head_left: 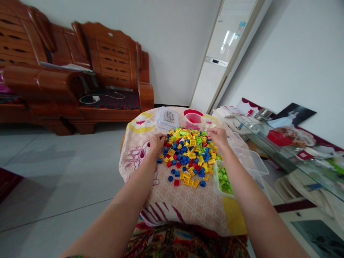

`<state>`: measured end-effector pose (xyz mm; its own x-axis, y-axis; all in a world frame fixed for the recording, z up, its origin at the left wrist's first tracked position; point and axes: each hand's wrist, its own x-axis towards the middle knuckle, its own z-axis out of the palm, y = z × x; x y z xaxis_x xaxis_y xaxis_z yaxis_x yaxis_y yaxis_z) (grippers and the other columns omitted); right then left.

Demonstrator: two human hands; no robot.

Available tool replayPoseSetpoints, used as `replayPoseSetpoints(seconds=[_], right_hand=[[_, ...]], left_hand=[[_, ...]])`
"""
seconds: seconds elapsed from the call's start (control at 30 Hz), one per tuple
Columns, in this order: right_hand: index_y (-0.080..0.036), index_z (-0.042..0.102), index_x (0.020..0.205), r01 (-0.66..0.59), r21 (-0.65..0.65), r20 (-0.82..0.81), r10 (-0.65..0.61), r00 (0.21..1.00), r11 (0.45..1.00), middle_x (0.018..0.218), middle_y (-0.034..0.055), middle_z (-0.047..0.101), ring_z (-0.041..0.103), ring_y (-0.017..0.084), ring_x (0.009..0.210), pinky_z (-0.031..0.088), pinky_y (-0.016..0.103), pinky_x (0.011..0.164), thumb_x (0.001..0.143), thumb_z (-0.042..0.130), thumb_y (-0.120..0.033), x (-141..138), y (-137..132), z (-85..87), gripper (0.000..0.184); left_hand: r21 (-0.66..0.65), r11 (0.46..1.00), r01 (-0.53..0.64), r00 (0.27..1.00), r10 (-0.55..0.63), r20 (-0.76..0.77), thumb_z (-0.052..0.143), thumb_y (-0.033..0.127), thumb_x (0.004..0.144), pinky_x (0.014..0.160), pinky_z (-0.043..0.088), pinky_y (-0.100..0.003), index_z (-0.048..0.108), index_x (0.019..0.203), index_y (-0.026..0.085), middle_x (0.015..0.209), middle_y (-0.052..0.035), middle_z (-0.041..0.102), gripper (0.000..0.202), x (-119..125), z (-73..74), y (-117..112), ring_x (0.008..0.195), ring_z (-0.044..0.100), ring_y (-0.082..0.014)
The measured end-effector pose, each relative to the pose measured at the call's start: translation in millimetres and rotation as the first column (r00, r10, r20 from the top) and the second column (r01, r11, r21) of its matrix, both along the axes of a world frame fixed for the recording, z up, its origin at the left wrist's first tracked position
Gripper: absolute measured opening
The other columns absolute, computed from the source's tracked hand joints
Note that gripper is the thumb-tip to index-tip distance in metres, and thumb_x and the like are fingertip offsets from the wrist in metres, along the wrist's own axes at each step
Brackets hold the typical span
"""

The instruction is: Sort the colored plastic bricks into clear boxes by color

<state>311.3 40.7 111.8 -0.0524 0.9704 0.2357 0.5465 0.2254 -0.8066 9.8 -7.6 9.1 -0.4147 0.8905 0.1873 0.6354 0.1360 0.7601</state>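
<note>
A heap of small toy bricks point(188, 152) in yellow, blue, red and green lies on a cloth-covered table point(177, 200). My left hand point(156, 142) rests at the heap's left edge with its fingers curled down onto the bricks. My right hand point(218, 138) is at the heap's far right edge, fingers bent over the bricks; what they pinch, if anything, is hidden. A clear box point(218, 186) holding green bricks stands by my right forearm.
A clear lid point(167, 118) and a red tub point(192, 117) sit at the table's far side. More clear boxes point(252, 161) stand to the right. A wooden sofa point(70, 75) is at the left, a cluttered glass shelf point(290, 150) at the right.
</note>
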Motion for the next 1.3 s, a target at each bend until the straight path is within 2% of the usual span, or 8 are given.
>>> replayPoseSetpoints(seconds=[0.13, 0.27, 0.37, 0.53, 0.73, 0.93, 1.1, 1.3], right_hand=[[-0.018, 0.078, 0.089, -0.329, -0.174, 0.222, 0.363, 0.905, 0.928, 0.064, -0.0003, 0.068, 0.064, 0.014, 0.056, 0.05, 0.024, 0.06, 0.08, 0.061, -0.025, -22.6, -63.0, -16.5, 0.02], [-0.021, 0.078, 0.084, -0.577, -0.281, 0.467, 0.635, 0.616, 0.767, 0.072, -0.0001, 0.072, 0.067, 0.014, 0.069, 0.045, 0.022, 0.068, 0.082, 0.061, -0.017, -46.3, -113.8, -27.4, 0.017], [-0.022, 0.077, 0.087, -0.521, -0.289, 0.672, 0.558, 0.487, 0.803, 0.081, 0.002, 0.075, 0.068, 0.017, 0.08, 0.041, 0.023, 0.069, 0.08, 0.061, -0.013, -53.0, -123.6, -33.3, 0.02], [-0.023, 0.074, 0.094, -0.382, -0.182, 0.814, 0.357, 0.458, 0.906, 0.088, 0.0051, 0.076, 0.068, 0.018, 0.084, 0.038, 0.024, 0.068, 0.084, 0.058, -0.014, -44.5, -116.0, -33.1, 0.021], [-0.023, 0.078, 0.088, -0.48, -0.293, 0.8, 0.487, 0.351, 0.827, 0.091, 0.0061, 0.077, 0.07, 0.02, 0.089, 0.041, 0.025, 0.07, 0.089, 0.059, -0.024, -46.7, -131.7, -30.5, 0.019], [-0.018, 0.077, 0.095, -0.479, -0.309, 0.874, 0.444, 0.198, 0.822, 0.095, 0.0152, 0.077, 0.072, 0.026, 0.092, 0.047, 0.028, 0.07, 0.093, 0.055, -0.029, -59.8, -149.6, -38.3, 0.025], [-0.017, 0.076, 0.09, -0.453, -0.303, 0.846, 0.456, 0.278, 0.838, 0.094, 0.0146, 0.077, 0.072, 0.026, 0.093, 0.047, 0.028, 0.071, 0.09, 0.057, -0.026, -59.9, -150.7, -36.7, 0.022], [-0.018, 0.07, 0.083, -0.356, -0.292, 0.417, 0.453, 0.787, 0.888, 0.069, 0.0023, 0.072, 0.066, 0.014, 0.061, 0.044, 0.021, 0.056, 0.087, 0.061, -0.027, -33.9, -124.5, -24.3, 0.014]], left_hand=[[0.0, 1.0, -0.008, 1.0, 0.008, 0.012, 0.052, 0.02, 0.085, 0.087, 0.05, -0.025, 0.08, 0.104, 0.02, 0.105, -0.0044, 0.079, 0.034, 2.5, 1.5, -1.2, 0.096, 0.07, -0.0197], [-0.01, 1.0, 0.0, 1.0, 0.0, 0.0, 0.051, 0.02, 0.087, 0.087, 0.05, -0.026, 0.08, 0.105, 0.019, 0.105, -0.005, 0.079, 0.034, 3.2, 4.3, -2.5, 0.095, 0.07, -0.02], [-0.009, 1.0, 0.0, 1.0, 0.0, -0.012, 0.051, 0.019, 0.086, 0.088, 0.05, -0.026, 0.08, 0.106, 0.019, 0.106, -0.0045, 0.079, 0.035, 3.5, 6.1, -3.7, 0.097, 0.07, -0.02], [-0.023, 1.0, -0.014, 1.0, 0.014, -0.001, 0.052, 0.019, 0.085, 0.083, 0.05, -0.025, 0.08, 0.107, 0.019, 0.106, -0.0042, 0.079, 0.036, 3.9, 5.6, -3.4, 0.095, 0.07, -0.0201], [-0.009, 1.0, -0.009, 1.0, 0.01, 0.021, 0.051, 0.019, 0.085, 0.08, 0.05, -0.025, 0.08, 0.107, 0.018, 0.106, -0.0038, 0.079, 0.036, 4.1, 3.3, -3.4, 0.091, 0.069, -0.0185], [-0.012, 1.0, -0.01, 1.0, 0.01, 0.008, 0.051, 0.02, 0.085, 0.082, 0.05, -0.025, 0.08, 0.108, 0.018, 0.106, -0.0047, 0.078, 0.037, 2.9, 2.9, -2.5, 0.093, 0.069, -0.0192], [-0.013, 1.0, -0.019, 1.0, 0.02, 0.003, 0.051, 0.02, 0.085, 0.081, 0.049, -0.024, 0.08, 0.107, 0.019, 0.107, -0.0037, 0.078, 0.036, 2.5, 2.2, -2.1, 0.093, 0.069, -0.0188], [-0.027, 1.0, -0.008, 1.0, 0.007, -0.011, 0.051, 0.019, 0.085, 0.081, 0.049, -0.023, 0.08, 0.107, 0.019, 0.106, -0.0032, 0.079, 0.036, 1.9, 2.8, -1.8, 0.092, 0.069, -0.0179]])
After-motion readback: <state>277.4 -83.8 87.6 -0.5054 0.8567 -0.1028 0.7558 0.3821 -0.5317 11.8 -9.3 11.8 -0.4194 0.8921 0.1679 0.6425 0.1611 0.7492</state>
